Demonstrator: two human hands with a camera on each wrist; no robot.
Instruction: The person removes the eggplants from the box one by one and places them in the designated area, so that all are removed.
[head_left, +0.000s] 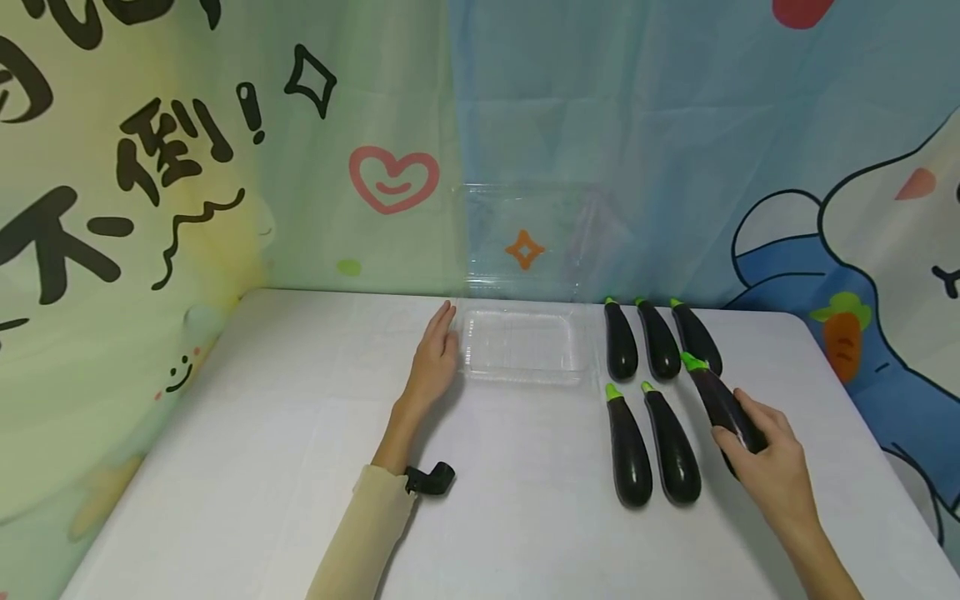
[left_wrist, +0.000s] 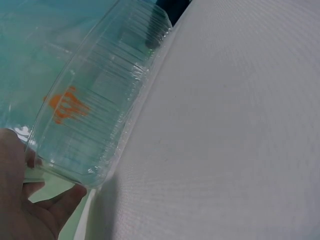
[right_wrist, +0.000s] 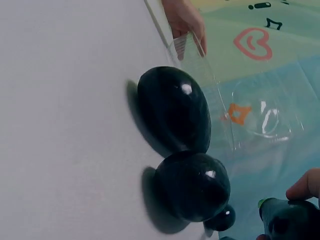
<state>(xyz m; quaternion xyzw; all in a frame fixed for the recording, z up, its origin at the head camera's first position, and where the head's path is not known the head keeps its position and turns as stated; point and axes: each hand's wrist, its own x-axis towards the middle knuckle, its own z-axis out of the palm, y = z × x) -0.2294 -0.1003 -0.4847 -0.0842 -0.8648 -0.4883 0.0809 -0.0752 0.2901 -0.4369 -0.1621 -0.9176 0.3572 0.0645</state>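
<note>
My right hand (head_left: 772, 462) grips a dark eggplant (head_left: 716, 404) around its thick end, its green stem pointing away toward the back row. In the right wrist view the held eggplant (right_wrist: 292, 220) shows at the lower right corner, fingers on it. Beside it on the table lie two eggplants in front, one of them this eggplant (head_left: 630, 450), and three behind, such as this eggplant (head_left: 621, 340). My left hand (head_left: 435, 354) rests with straight fingers along the left side of a clear plastic container (head_left: 525, 379). In the left wrist view its fingertips (left_wrist: 75, 192) are right at the container's corner.
The container's clear lid (head_left: 555, 196) stands raised behind its tray, against the printed curtain (head_left: 660, 167). A white cloth covers the table (head_left: 510, 500). A black wrist camera (head_left: 431, 479) sits at the left sleeve (head_left: 367, 533).
</note>
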